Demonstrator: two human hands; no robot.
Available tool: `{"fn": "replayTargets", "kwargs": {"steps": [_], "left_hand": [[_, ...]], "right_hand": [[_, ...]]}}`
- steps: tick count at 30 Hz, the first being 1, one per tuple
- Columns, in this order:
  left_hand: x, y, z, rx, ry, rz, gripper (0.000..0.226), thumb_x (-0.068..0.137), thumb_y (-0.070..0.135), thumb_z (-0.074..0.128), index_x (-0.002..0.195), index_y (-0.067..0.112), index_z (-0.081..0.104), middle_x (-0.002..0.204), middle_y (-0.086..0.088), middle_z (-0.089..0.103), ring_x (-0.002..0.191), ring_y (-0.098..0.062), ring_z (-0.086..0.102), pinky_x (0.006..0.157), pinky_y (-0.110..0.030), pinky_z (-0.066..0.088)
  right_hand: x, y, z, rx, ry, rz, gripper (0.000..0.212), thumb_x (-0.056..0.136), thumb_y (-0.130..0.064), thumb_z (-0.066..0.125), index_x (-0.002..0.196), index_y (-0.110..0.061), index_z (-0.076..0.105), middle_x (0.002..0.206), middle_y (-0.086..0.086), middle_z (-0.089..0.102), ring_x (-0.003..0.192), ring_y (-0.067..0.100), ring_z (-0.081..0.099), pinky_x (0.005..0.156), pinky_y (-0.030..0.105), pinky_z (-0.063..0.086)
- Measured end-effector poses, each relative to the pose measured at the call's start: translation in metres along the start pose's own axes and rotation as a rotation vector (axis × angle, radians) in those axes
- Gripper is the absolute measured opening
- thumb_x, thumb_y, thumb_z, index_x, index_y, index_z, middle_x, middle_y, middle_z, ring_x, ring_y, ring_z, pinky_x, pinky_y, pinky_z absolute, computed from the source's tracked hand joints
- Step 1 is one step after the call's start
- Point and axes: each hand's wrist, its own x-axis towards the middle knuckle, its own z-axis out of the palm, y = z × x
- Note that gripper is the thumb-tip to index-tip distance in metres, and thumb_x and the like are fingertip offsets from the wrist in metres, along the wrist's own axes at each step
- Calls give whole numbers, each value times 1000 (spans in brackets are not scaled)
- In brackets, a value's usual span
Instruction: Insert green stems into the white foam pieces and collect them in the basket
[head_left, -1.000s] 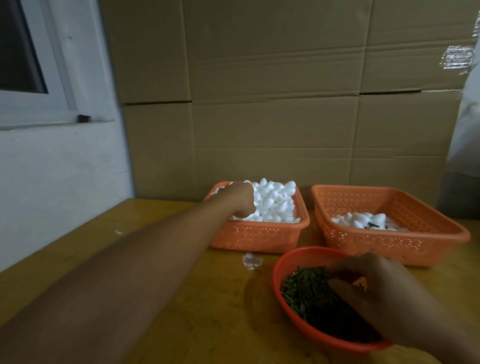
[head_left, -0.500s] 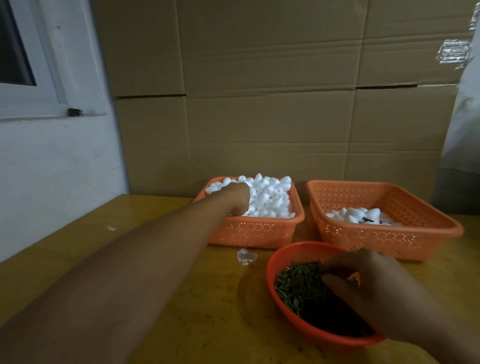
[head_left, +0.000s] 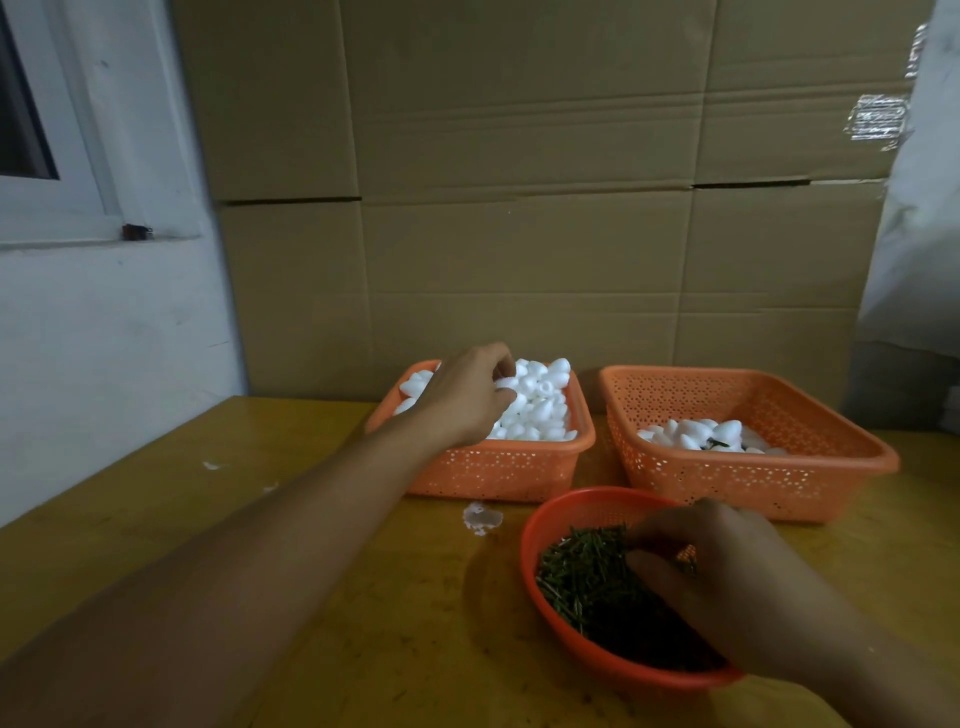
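Two orange baskets (head_left: 753, 483), one bowl (head_left: 582, 512); left hand (head_left: 465, 397) pinches foam (head_left: 506, 383), right hand (head_left: 727, 587) stems (head_left: 582, 577)

Dim, warm indoor light; the white foam pieces (head_left: 535, 402) glare, nearly blown out. Soft shadows pool on the bench (head_left: 311, 519). Wide-angle bending shows at the edges; near forearm soft.

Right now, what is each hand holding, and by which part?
Left hand pinches one white foam piece by its end, over the full basket. Right hand reaches into the green stems; its hold is hidden.
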Motion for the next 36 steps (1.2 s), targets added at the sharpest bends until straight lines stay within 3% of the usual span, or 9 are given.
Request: {"fn": "replayTargets", "kwargs": {"steps": [2, 5, 11, 14, 20, 24, 28, 32, 36], "left_hand": [[-12, 6, -2, -72, 39, 56, 7, 94, 17, 61, 101, 19, 63, 97, 8, 68, 80, -7, 61, 62, -11, 41], [-30, 15, -1, -207, 77, 109, 4, 94, 18, 63, 97, 21, 63, 93, 14, 66, 73, 2, 60, 62, -6, 42], [-64, 25, 9, -461, 54, 110, 10, 96, 12, 63, 98, 22, 64, 93, 9, 68, 82, -14, 68, 73, -35, 57], [-79, 28, 14, -564, 27, 131, 12, 95, 14, 66, 99, 25, 65, 99, 10, 71, 92, -7, 69, 79, -26, 57], [-102, 32, 26, -731, -43, 183, 16, 92, 9, 69, 100, 23, 67, 107, 7, 72, 106, -8, 68, 93, -26, 54], [-112, 29, 30, -709, -92, 221, 22, 87, 14, 69, 100, 31, 66, 112, 12, 70, 110, -9, 67, 91, -22, 52], [-120, 30, 32, -695, -141, 255, 15, 93, 26, 67, 106, 33, 65, 106, 9, 70, 105, -14, 68, 89, -33, 55], [-125, 37, 34, -738, -208, 271, 24, 100, 24, 56, 120, 36, 56, 109, 7, 68, 109, -19, 66, 91, -38, 55], [-128, 43, 35, -855, -275, 216, 16, 101, 21, 54, 111, 26, 66, 99, -2, 71, 92, -18, 71, 78, -26, 54]], "right_hand": [[0, 1, 0, -1, 8, -5, 19, 92, -47, 61, 107, -41, 70, 101, -25, 69, 99, 2, 61, 95, 36, 48], [1, 1, 1, 4, 14, -5, 20, 92, -48, 60, 108, -40, 70, 100, -24, 69, 99, 2, 60, 94, 36, 48], [1, 2, 2, -5, 30, -3, 23, 92, -48, 59, 111, -39, 69, 103, -22, 69, 102, 4, 60, 96, 36, 48], [1, 1, 2, -1, 45, -4, 22, 92, -46, 61, 112, -40, 70, 104, -22, 69, 103, 5, 59, 97, 37, 47], [1, 2, 1, 15, 44, -12, 21, 93, -45, 61, 111, -39, 70, 104, -22, 68, 104, 5, 58, 96, 38, 47], [1, 3, 2, 8, 42, -26, 21, 94, -45, 60, 111, -39, 70, 103, -22, 68, 102, 5, 57, 96, 38, 47], [2, 4, 2, 9, 14, -44, 17, 92, -42, 63, 106, -38, 72, 100, -20, 70, 100, 7, 59, 92, 36, 49], [3, 6, 4, 1, -38, -62, 13, 90, -37, 69, 100, -37, 77, 94, -17, 72, 99, 9, 56, 88, 31, 49], [2, 2, 6, -48, -162, -82, 13, 91, -48, 62, 82, -39, 67, 75, -12, 64, 82, 13, 52, 79, 35, 49]]}}
